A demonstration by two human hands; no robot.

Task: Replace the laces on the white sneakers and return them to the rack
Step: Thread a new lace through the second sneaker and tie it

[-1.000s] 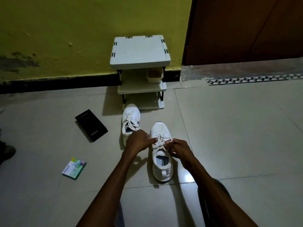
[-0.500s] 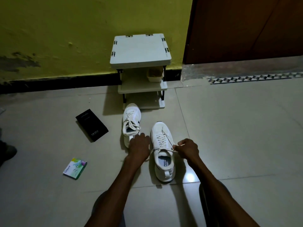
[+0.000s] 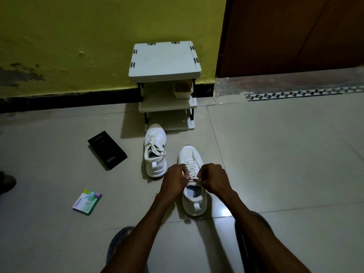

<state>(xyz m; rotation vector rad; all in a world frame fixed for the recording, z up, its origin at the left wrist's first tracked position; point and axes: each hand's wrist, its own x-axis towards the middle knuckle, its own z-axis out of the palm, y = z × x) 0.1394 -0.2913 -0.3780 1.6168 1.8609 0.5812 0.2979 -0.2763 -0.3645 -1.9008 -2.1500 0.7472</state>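
Note:
Two white sneakers stand on the tiled floor, toes toward the wall. The nearer right sneaker (image 3: pixel 194 198) lies between my hands. My left hand (image 3: pixel 174 181) and my right hand (image 3: pixel 213 179) meet over its tongue, each pinching an end of the white lace (image 3: pixel 192 168). The left sneaker (image 3: pixel 155 150) stands laced beside it, apart from my hands, just in front of the rack. The small white shoe rack (image 3: pixel 164 60) stands against the yellow wall, with a pale shoe (image 3: pixel 182 89) on its middle shelf.
A black phone box (image 3: pixel 107 150) lies on the floor left of the sneakers. A small green and white packet (image 3: pixel 87 201) lies nearer, at the left. A dark shoe (image 3: pixel 6 183) shows at the left edge. A brown door (image 3: pixel 291 34) is at the right.
My hands had pulled apart with the lace ends; now both have come back together over the right sneaker's tongue, pinching the lace. The sneakers have not moved.

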